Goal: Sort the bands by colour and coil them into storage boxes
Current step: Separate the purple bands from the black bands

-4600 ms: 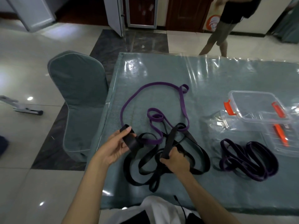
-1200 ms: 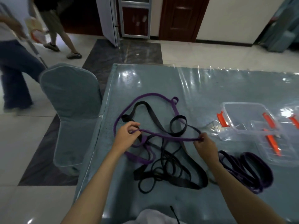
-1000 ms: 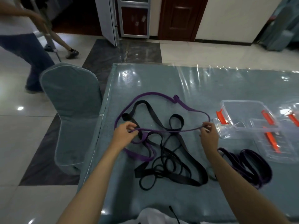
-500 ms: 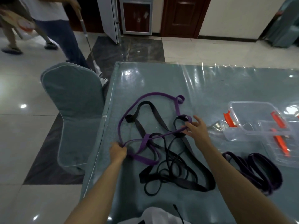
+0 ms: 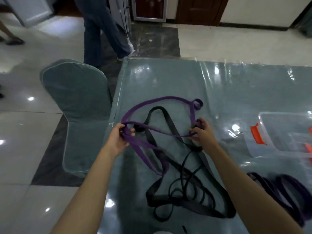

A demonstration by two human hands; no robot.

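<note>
A long purple band [image 5: 162, 99] loops over the grey-green table [image 5: 236, 92], tangled with several black bands [image 5: 182, 188]. My left hand [image 5: 119, 137] grips a bunch of the purple band near the table's left edge. My right hand [image 5: 203, 132] pinches the same band further right, so one strand runs taut between both hands above the black bands. A second, darker purple band [image 5: 283, 190] lies coiled at the lower right. Clear storage boxes with orange latches [image 5: 270, 132] sit at the right edge.
A grey-covered chair [image 5: 76, 105] stands against the table's left side. A person in blue trousers [image 5: 99, 29] walks on the tiled floor behind the chair. A shiny plastic sheet covers the table.
Both hands have lifted and moved apart, drawing a purple strand taut between them. My left hand has gathered more of the purple band. The person behind has walked to the right.
</note>
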